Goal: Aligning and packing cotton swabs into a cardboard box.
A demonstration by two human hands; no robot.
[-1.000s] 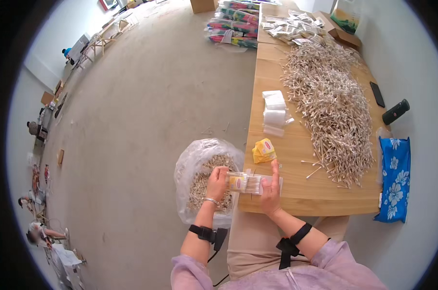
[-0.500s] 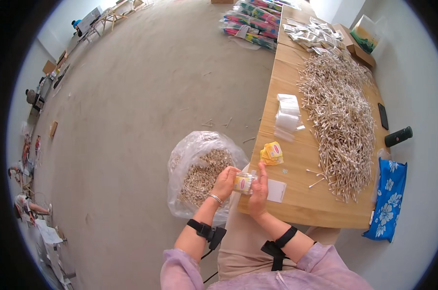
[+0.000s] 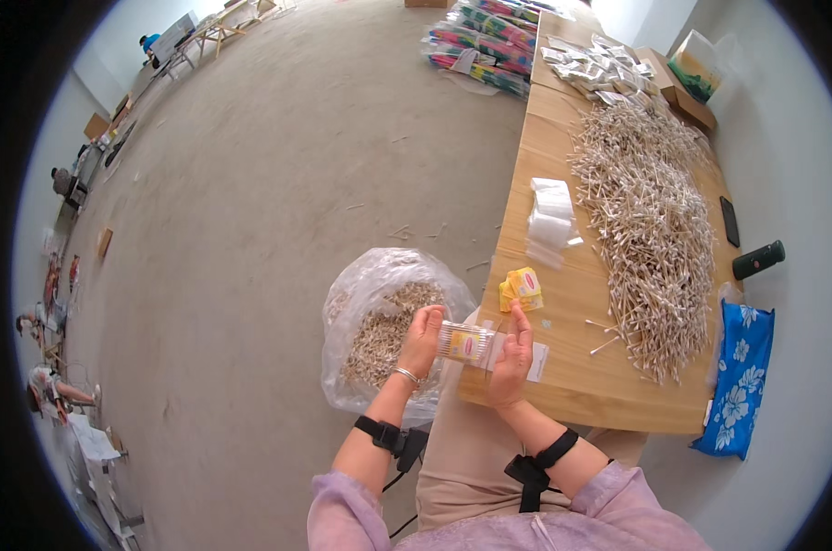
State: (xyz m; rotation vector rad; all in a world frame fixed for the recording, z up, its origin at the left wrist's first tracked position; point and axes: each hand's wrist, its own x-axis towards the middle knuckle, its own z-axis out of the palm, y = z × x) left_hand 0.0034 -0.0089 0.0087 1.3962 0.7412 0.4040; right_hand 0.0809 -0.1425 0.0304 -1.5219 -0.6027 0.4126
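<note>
— What do the person's hands hold?

— Both grip one small clear packet of sticks [image 3: 465, 343] with a yellow and red label. The left hand [image 3: 422, 337] closes on its left end, the right hand [image 3: 512, 356] closes on its right end, fingers up along the side. The packet sits between the two hands, just off the near edge of the wooden table [image 3: 572, 386].

— What lies around them?

— Just beyond the left hand, a clear plastic bag [image 3: 379, 312] full of sticks rests on the floor. Beyond the right hand lie yellow labels [image 3: 520, 288]; farther off, clear empty sleeves [image 3: 551, 222]. To the right of the right hand spreads a big heap of loose sticks [image 3: 650, 220]
</note>
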